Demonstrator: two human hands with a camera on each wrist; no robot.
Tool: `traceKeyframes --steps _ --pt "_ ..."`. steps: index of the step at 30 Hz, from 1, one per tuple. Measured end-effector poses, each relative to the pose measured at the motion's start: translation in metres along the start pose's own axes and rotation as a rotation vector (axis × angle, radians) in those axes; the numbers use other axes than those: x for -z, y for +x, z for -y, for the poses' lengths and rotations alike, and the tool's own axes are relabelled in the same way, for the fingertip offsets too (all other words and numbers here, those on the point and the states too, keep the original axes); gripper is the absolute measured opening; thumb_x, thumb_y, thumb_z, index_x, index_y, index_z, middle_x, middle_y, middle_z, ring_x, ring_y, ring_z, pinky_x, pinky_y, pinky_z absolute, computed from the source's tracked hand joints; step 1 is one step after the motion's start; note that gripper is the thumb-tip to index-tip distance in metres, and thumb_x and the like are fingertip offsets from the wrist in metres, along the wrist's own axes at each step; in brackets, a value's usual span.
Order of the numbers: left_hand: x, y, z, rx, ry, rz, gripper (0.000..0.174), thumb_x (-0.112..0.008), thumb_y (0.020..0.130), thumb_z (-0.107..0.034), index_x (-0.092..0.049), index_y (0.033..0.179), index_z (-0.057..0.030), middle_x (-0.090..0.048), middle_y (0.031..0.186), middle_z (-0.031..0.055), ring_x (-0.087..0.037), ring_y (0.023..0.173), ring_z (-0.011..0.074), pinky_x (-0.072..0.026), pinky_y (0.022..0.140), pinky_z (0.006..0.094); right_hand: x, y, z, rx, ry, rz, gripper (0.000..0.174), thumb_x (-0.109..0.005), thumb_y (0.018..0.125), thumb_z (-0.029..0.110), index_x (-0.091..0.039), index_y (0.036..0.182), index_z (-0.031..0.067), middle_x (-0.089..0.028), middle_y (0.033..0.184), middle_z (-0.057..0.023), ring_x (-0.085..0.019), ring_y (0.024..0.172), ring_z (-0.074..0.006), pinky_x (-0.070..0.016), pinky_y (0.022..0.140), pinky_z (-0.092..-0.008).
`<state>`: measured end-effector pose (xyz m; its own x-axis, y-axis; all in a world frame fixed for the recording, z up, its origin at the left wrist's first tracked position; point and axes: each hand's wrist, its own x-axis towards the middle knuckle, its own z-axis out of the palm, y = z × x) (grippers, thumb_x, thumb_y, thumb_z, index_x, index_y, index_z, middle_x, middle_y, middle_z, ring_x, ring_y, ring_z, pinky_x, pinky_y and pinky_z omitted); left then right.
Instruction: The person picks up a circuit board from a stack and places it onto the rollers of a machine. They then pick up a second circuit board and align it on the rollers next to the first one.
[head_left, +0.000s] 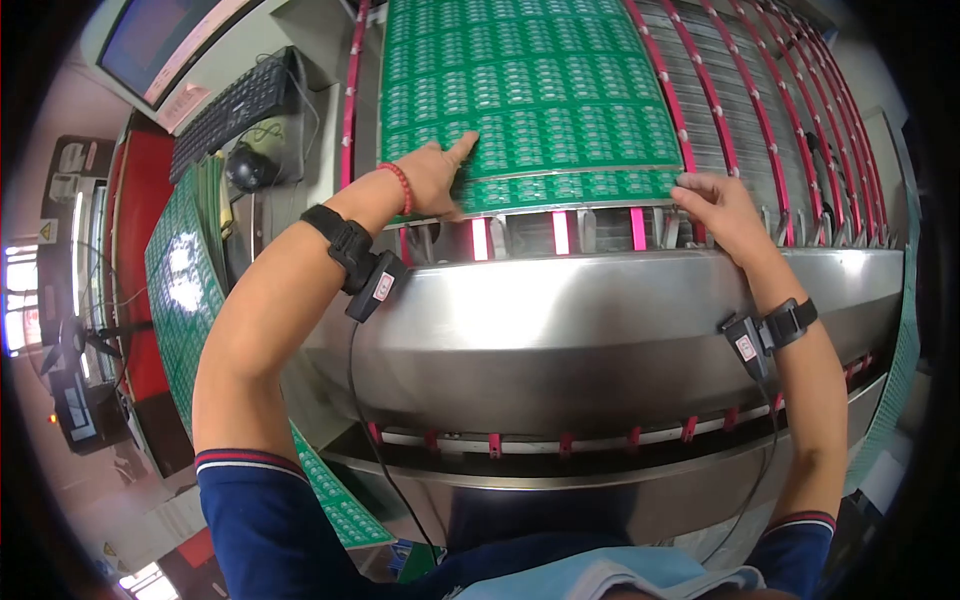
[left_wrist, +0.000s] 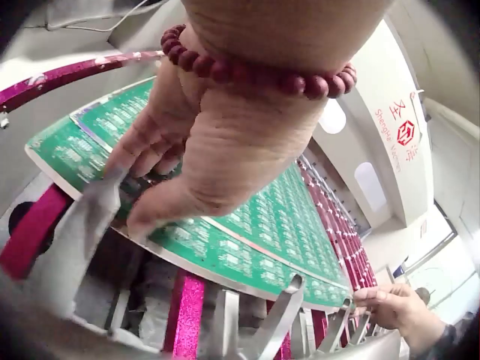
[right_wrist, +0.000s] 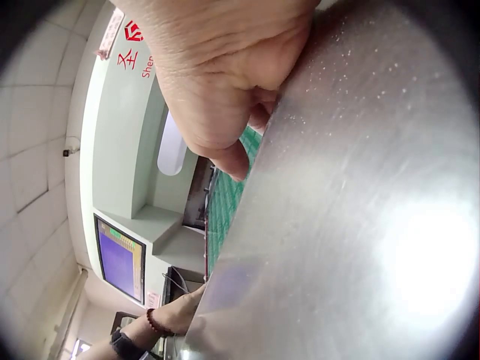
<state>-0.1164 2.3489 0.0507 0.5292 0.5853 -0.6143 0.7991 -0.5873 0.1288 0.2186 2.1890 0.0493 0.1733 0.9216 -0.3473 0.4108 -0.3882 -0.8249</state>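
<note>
Sleeves (head_left: 260,520) of dark blue are seen nearest, with both forearms stretched over a curved steel cover (head_left: 600,320). Just past its far lip a green panel (head_left: 560,188) of small circuit boards is laid across pink rails (head_left: 700,95), its near edge toward the person. The left hand (head_left: 432,178) is laid on the near-left corner, fingers stretched flat on the top face and nothing clasped; whether the thumb is tucked beneath cannot be told. The right hand (head_left: 722,212) is clenched on the near-right corner, fingertips curled over the panel's edge. The panel is spanned between the two hands.

From the left wrist the panel's near edge is shown raised clear of steel tabs (left_wrist: 281,315), a gap not seen from the head. From the right wrist the contact is hidden by the cover; only a curled thumb and a strip of green are seen.

Further panels are ranged up the belt beyond. To the left a pile of green boards (head_left: 180,290), a keyboard (head_left: 235,105) and a monitor (head_left: 160,40) are seen. Red lettering (right_wrist: 124,52) is borne by the far wall.
</note>
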Motion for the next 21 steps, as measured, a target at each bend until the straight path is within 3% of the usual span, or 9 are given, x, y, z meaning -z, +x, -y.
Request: traceKeyframes --steps 1,5,9,12,14,19,21 --pt "0.000 0.004 -0.004 0.036 -0.026 -0.014 0.120 -0.081 0.060 -0.048 -0.002 0.146 -0.0173 -0.048 0.117 0.0316 -0.052 0.107 0.0437 -0.0429 0.093 0.0427 -0.001 -0.001 0.000 0.027 0.005 -0.012 0.052 -0.067 0.081 0.029 -0.057 0.109 -0.0128 -0.065 0.092 -0.0155 -0.061 0.084 -0.0164 -0.0472 0.075 -0.0281" --pt "-0.002 0.011 -0.013 0.071 0.016 -0.061 0.130 -0.078 0.053 -0.060 0.000 0.146 -0.0141 -0.052 0.110 0.0331 -0.054 0.103 0.0445 -0.0437 0.091 0.0432 -0.001 -0.001 0.002 0.044 -0.004 0.001 0.048 -0.067 0.081 0.029 -0.060 0.105 -0.0122 -0.066 0.088 -0.0151 -0.062 0.081 -0.0167 -0.0469 0.073 -0.0285" --pt "-0.002 0.014 -0.014 0.048 0.008 -0.061 0.130 -0.079 0.053 -0.059 0.001 0.146 -0.0140 -0.055 0.105 0.0322 -0.056 0.100 0.0435 -0.0443 0.089 0.0432 0.003 0.000 0.011 -0.066 -0.170 0.083 0.043 -0.066 0.081 0.030 -0.064 0.095 -0.0107 -0.065 0.078 -0.0118 -0.060 0.075 -0.0144 -0.0466 0.069 -0.0277" --pt "0.000 0.015 -0.020 0.064 0.050 -0.052 0.130 -0.079 0.056 -0.056 0.004 0.145 -0.0096 -0.057 0.102 0.0306 -0.057 0.097 0.0428 -0.0448 0.087 0.0435 -0.003 0.003 0.000 0.034 -0.151 0.009 0.040 -0.066 0.080 0.030 -0.065 0.089 -0.0087 -0.061 0.068 -0.0075 -0.056 0.065 -0.0124 -0.0449 0.062 -0.0284" --pt "0.002 0.019 -0.025 0.109 0.082 0.050 0.128 -0.077 0.061 -0.053 0.008 0.143 -0.0046 -0.057 0.106 0.0299 -0.057 0.099 0.0417 -0.0447 0.088 0.0432 -0.001 0.004 0.002 -0.010 -0.141 0.043 0.039 -0.065 0.080 0.030 -0.065 0.088 -0.0082 -0.061 0.067 -0.0081 -0.056 0.064 -0.0134 -0.0452 0.062 -0.0294" --pt "0.008 0.016 -0.031 0.119 0.090 0.066 0.127 -0.076 0.064 -0.051 0.012 0.142 -0.0023 -0.056 0.109 0.0296 -0.055 0.103 0.0397 -0.0444 0.089 0.0425 0.004 0.007 0.006 -0.122 -0.132 0.127 0.035 -0.064 0.081 0.028 -0.065 0.089 -0.0064 -0.065 0.073 -0.0134 -0.062 0.071 -0.0207 -0.0473 0.069 -0.0334" --pt "0.007 0.015 -0.030 0.116 0.083 0.077 0.128 -0.077 0.064 -0.050 0.014 0.142 -0.0029 -0.057 0.109 0.0281 -0.056 0.103 0.0385 -0.0446 0.089 0.0422 0.006 0.005 0.015 0.275 -0.354 -0.059 0.027 -0.062 0.083 0.022 -0.066 0.093 -0.0029 -0.066 0.083 -0.0156 -0.063 0.081 -0.0277 -0.0472 0.075 -0.0368"
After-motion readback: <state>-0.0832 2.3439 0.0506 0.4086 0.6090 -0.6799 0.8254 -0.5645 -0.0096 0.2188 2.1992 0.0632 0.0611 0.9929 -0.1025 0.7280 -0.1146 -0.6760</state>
